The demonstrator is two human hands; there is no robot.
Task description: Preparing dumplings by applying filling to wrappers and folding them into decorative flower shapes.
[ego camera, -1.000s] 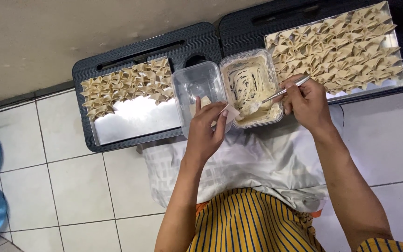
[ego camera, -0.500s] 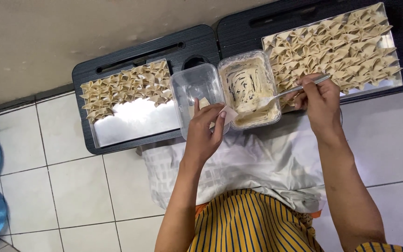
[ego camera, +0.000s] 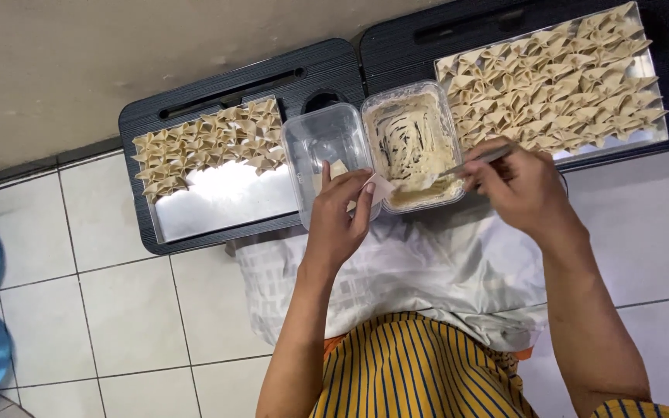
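Since the earlier frame, my right hand (ego camera: 524, 186) has drawn the spoon (ego camera: 466, 161) back to the filling container's (ego camera: 412, 143) near edge. Left hand (ego camera: 342, 213) pinches a wrapper (ego camera: 377, 188) just beside that container.

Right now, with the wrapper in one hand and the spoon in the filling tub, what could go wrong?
1. The wrapper lies loose on the left hand; it could slip or tear when filling lands on it.
2. The right hand holds the spoon over the filling tub rim; filling may drip onto the cloth.
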